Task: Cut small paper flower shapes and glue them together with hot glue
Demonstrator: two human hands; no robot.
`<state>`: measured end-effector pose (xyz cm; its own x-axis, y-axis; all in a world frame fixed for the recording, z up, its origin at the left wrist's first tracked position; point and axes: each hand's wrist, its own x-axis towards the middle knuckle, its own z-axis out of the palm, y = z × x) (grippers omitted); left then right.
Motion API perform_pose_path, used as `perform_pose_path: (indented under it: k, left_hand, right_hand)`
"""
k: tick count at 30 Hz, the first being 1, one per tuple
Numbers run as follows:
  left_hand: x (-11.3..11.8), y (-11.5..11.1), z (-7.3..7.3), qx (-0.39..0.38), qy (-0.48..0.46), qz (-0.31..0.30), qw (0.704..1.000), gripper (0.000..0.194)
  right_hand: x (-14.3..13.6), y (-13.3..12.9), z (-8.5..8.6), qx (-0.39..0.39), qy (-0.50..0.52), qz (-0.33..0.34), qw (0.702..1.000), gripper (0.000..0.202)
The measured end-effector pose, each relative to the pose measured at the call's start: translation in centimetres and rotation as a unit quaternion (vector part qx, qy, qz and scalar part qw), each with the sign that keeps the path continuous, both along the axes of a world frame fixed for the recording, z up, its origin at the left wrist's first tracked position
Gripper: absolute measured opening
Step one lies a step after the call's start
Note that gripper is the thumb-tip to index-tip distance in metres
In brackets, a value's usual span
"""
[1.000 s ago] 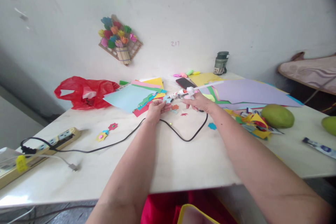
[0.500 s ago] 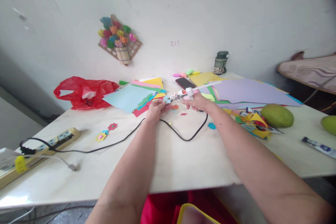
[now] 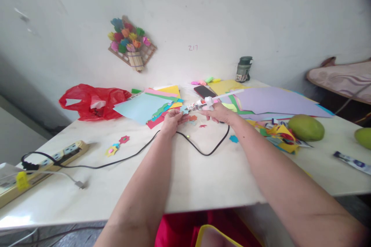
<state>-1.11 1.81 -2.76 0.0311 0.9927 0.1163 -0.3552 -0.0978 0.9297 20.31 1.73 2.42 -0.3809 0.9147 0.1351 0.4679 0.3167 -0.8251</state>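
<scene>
My left hand (image 3: pixel 173 120) pinches a small light-blue paper flower (image 3: pixel 184 109) over the middle of the table. My right hand (image 3: pixel 217 113) is wrapped round a white glue gun (image 3: pixel 208 101), whose nozzle points left and touches or nearly touches the blue flower. A glue stick (image 3: pixel 228 94) juts from the gun's back end. Just below lie an orange paper flower (image 3: pixel 193 118) and a small red paper piece (image 3: pixel 202 126). A blue paper flower (image 3: pixel 234 139) rests by my right forearm; a red flower (image 3: pixel 124 139) and a yellow one (image 3: pixel 111 151) are at the left.
A black cord (image 3: pixel 207 154) loops from the power strip (image 3: pixel 69 151) across the table. Coloured sheets (image 3: pixel 139 107), a red bag (image 3: pixel 95 102) and a phone (image 3: pixel 205 92) lie farther back. On the right are purple sheets (image 3: pixel 269 100), paper scraps (image 3: pixel 285 139), a green mango (image 3: pixel 306 127) and a tube (image 3: pixel 352 161).
</scene>
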Motion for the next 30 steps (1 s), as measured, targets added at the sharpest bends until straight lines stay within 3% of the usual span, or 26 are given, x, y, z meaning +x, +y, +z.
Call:
perform_pose_path:
  k: [30]
  left_hand:
    - [0.04, -0.29, 0.28, -0.008, -0.003, 0.002, 1.000, 0.021]
  right_hand:
    - [-0.03, 0.11, -0.08, -0.009, -0.020, -0.012, 1.000, 0.034]
